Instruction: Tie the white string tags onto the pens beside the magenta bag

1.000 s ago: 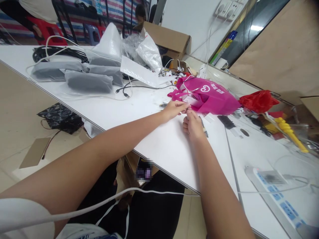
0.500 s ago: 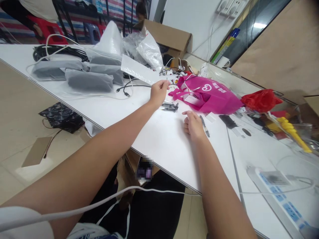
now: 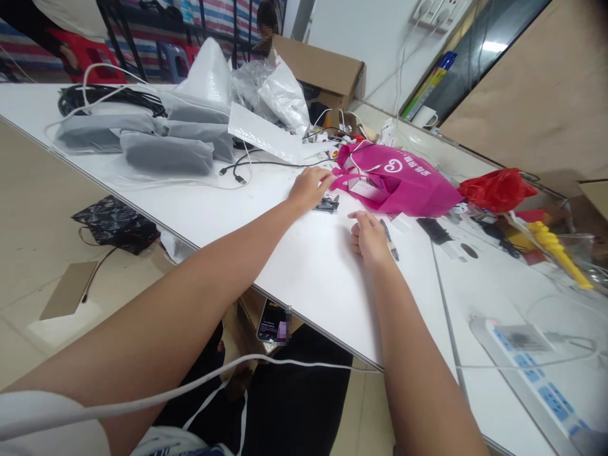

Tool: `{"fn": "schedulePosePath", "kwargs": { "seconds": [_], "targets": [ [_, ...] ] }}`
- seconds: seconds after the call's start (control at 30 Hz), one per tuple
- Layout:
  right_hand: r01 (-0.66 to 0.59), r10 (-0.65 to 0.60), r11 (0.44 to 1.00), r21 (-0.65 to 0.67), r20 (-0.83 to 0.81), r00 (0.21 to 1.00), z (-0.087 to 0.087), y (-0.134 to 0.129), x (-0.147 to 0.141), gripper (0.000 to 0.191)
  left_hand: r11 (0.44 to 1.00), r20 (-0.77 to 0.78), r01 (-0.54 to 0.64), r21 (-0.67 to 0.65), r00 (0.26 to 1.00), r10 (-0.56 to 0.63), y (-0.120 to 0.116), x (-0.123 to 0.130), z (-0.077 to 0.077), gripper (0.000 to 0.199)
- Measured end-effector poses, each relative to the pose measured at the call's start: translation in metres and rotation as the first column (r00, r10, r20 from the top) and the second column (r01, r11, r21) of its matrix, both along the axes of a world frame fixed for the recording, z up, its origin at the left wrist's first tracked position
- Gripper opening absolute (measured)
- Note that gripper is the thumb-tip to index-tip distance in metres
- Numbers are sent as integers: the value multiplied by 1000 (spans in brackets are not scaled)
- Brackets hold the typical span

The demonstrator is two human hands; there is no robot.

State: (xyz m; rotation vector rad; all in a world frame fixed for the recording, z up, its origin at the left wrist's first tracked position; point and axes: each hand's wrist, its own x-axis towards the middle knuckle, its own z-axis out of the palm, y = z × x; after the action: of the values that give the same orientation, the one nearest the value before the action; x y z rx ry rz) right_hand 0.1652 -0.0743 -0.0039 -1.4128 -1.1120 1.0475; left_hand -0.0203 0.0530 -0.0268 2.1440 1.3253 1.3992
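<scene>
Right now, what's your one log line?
left hand: near pens, grip unclear | right hand: partly curled, beside lone pen | pink bag: beyond hands

Several grey-wrapped packets (image 3: 166, 153) lie at the left of the bench (image 3: 332, 291), in front of a coil of black cable (image 3: 73, 101). Behind them, at upper centre, I see bubble wrap (image 3: 209, 76) heaped near a cardboard box (image 3: 318, 60). A red plastic stool (image 3: 97, 56) and a blue stool (image 3: 173, 57) stand in the upper left. Off to the right there's a crumpled red plastic bag (image 3: 496, 190), and in the lower right corner a white power strip (image 3: 527, 380) with blue sockets. A patterned black bag (image 3: 116, 223) sits on the floor (image 3: 28, 266), lower left.
</scene>
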Motion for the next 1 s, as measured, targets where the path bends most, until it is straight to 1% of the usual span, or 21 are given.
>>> {"fn": "schedulePosePath", "kwargs": {
  "seconds": [0.07,0.13,0.2,0.27,0.33,0.4,0.47,0.53,0.6,0.7,0.77,0.83,0.87,0.93,1.0],
  "targets": [
    [23,-23,1000,-5,-39,999,1,0,-2,15,999,84,-27,26,996,25,1,-1,2,35],
    [44,-44,999,-5,-106,993,4,0,-4,9,998,142,-5,56,990,-3,-3,0,5,34],
    [92,-92,996,-7,-164,982,8,1,-5,13,995,159,59,85,985,-72,-13,4,9,35],
    [191,-196,981,-42,-194,961,12,2,-4,19,984,134,155,85,977,-165,-27,11,12,36],
    [298,-316,948,-110,-242,917,17,3,-2,19,962,90,270,47,958,-273,-43,17,14,35],
    [344,-389,921,-184,-357,849,21,4,1,23,929,22,370,-1,929,-370,-56,24,15,36],
    [322,-398,917,-234,-500,769,23,5,3,30,900,-61,432,-48,898,-435,-65,29,14,43],
    [272,-371,929,-252,-600,709,22,6,3,34,887,-108,454,-85,881,-462,-69,33,12,49],
    [203,-320,947,-250,-656,684,20,7,1,34,887,-73,450,-102,886,-458,-68,38,8,47],
    [103,-249,965,-243,-707,662,15,9,-2,32,879,101,461,-121,887,-451,-62,45,2,29],
    [96,-265,959,-268,-716,646,15,9,-3,30,856,236,494,-151,859,-454,-57,49,0,19],
    [128,-308,946,-297,-712,631,17,8,-3,28,853,346,498,-158,837,-424,-53,51,1,19],
    [144,-325,942,-304,-710,624,19,8,-3,28,864,389,479,-153,833,-393,-52,51,3,21],
    [180,-347,936,-302,-712,611,21,7,-1,27,901,473,406,-154,831,-293,-49,50,8,26],
    [216,-361,932,-290,-714,600,21,7,1,25,922,549,328,-205,819,-169,-46,48,12,34]
  ]
}}
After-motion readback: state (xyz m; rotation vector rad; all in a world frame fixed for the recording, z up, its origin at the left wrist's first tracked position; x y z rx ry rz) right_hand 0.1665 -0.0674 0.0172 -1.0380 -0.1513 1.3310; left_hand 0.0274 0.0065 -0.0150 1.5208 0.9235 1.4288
